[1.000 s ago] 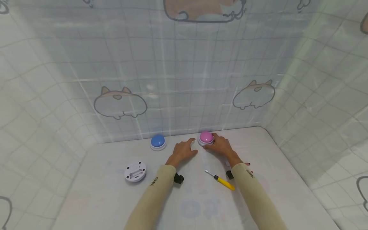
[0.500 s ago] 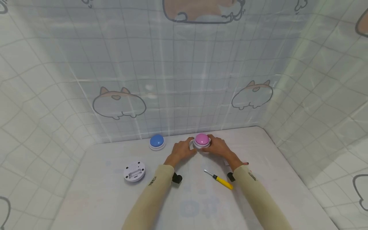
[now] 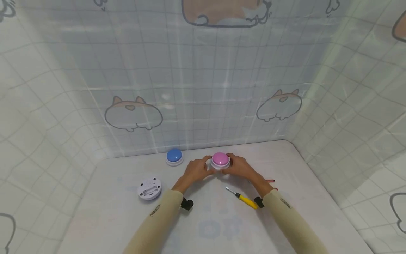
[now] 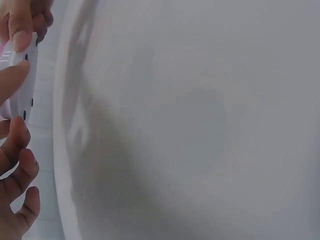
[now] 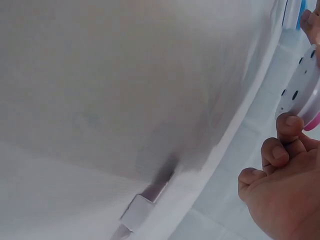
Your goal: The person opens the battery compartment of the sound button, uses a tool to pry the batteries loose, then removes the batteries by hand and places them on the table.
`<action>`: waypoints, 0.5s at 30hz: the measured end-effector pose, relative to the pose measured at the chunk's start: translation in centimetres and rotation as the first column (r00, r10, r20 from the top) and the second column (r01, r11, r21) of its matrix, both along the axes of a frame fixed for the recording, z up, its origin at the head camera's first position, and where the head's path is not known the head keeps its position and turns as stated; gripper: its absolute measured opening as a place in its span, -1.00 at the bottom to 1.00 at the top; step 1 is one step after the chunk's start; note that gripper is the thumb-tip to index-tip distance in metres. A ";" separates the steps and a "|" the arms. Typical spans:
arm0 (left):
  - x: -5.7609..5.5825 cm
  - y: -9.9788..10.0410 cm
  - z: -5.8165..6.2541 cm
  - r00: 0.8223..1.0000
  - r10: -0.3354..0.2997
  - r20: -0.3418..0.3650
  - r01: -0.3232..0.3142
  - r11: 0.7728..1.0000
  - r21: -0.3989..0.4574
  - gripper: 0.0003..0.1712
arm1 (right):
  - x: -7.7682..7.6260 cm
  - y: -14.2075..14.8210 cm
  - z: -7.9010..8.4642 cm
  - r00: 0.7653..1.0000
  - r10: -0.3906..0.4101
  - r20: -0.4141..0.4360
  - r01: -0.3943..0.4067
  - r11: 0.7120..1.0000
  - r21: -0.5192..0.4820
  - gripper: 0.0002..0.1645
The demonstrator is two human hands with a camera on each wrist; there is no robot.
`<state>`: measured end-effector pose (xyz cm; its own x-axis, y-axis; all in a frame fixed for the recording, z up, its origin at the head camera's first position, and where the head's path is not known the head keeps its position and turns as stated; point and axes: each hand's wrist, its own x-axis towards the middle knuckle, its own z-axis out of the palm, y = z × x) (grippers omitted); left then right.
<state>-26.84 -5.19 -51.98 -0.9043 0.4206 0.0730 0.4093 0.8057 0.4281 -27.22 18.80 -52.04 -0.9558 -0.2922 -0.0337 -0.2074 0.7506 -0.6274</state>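
- So the pink button (image 3: pixel 220 159) was up off the white table (image 3: pixel 203 234), near its far edge, right of the blue button (image 3: pixel 174 155).
- Both hands were on it: the left hand (image 3: pixel 197 169) pinched the left side, the right hand (image 3: pixel 239 166) gripped the right, with the thumbs toward the near side.
- The wrist views caught the underside (image 5: pixel 297 87) with its dark feet, so there was air below it. I couldn't tell exactly how far it tipped.
- My take: the white base (image 4: pixel 22 95) was the right place to hold, since squeezing the pink dome would probably just have clicked it.
- If turning it over was the idea, I'd have let one hand steady the rim while the other rolled it, nice and slow.
- The yellow screwdriver (image 3: pixel 247 201) lay on the near side by the right wrist, so I'd have watched that sleeve (easy thing to knock).
- The upturned white disc (image 3: pixel 149 189) sat near and left, well apart, so plenty of elbow room there, I reckon.
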 end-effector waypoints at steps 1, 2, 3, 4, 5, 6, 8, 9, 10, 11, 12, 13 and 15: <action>0.4 -0.2 0.1 1.000 0.000 0.000 0.000 1.000 0.016 -0.18 | 0.3 -0.1 0.1 1.000 0.004 0.005 -0.004 1.000 -0.014 0.05; 0.8 -0.5 0.1 1.000 0.002 -0.002 -0.002 1.000 0.030 -0.18 | 0.6 -0.2 0.2 1.000 0.009 0.012 -0.009 0.999 -0.031 0.04; 1.3 -0.7 0.2 1.000 0.005 0.001 -0.005 0.999 0.049 -0.18 | 0.9 -0.3 0.3 1.000 0.013 0.018 -0.012 0.999 -0.042 0.04; 1.7 -0.9 0.2 1.000 0.007 -0.001 -0.007 0.998 0.069 -0.18 | 1.2 -0.4 0.4 1.000 0.019 0.024 -0.018 0.998 -0.057 0.03; 2.2 -1.2 0.3 1.000 0.011 0.002 -0.011 0.996 0.090 -0.18 | 1.5 -0.5 0.6 0.999 0.025 0.030 -0.023 0.998 -0.067 0.02; 2.6 -1.4 0.3 1.000 0.018 0.003 -0.019 0.994 0.106 -0.18 | 1.9 -0.6 0.7 0.999 0.031 0.034 -0.028 0.997 -0.076 0.02; 3.5 -1.7 0.4 0.999 0.031 0.007 -0.032 0.989 0.143 -0.17 | 2.5 -0.8 1.0 0.998 0.046 0.040 -0.042 0.995 -0.095 0.02; 4.0 -1.9 0.4 0.999 0.039 0.008 -0.040 0.987 0.156 -0.17 | 2.8 -0.8 1.2 0.998 0.055 0.041 -0.050 0.993 -0.103 0.02; 4.4 -2.0 0.5 0.999 0.046 0.010 -0.047 0.985 0.168 -0.17 | 3.1 -0.9 1.3 0.997 0.067 0.043 -0.061 0.991 -0.116 0.02; 4.9 -2.2 0.6 0.998 0.055 0.015 -0.057 0.982 0.183 -0.18 | 3.4 -1.0 1.5 0.996 0.079 0.045 -0.072 0.989 -0.126 0.02; 5.3 -2.3 0.6 0.998 0.061 0.015 -0.063 0.979 0.194 -0.18 | 3.7 -1.0 1.7 0.994 0.094 0.047 -0.087 0.987 -0.137 0.03; 5.7 -2.5 0.7 0.998 0.067 0.015 -0.068 0.976 0.206 -0.18 | 4.0 -1.1 1.9 0.992 0.113 0.049 -0.104 0.984 -0.147 0.02; 6.5 -2.8 0.7 0.997 0.079 0.014 -0.080 0.971 0.223 -0.19 | 4.6 -1.3 2.2 0.988 0.146 0.055 -0.135 0.977 -0.163 0.01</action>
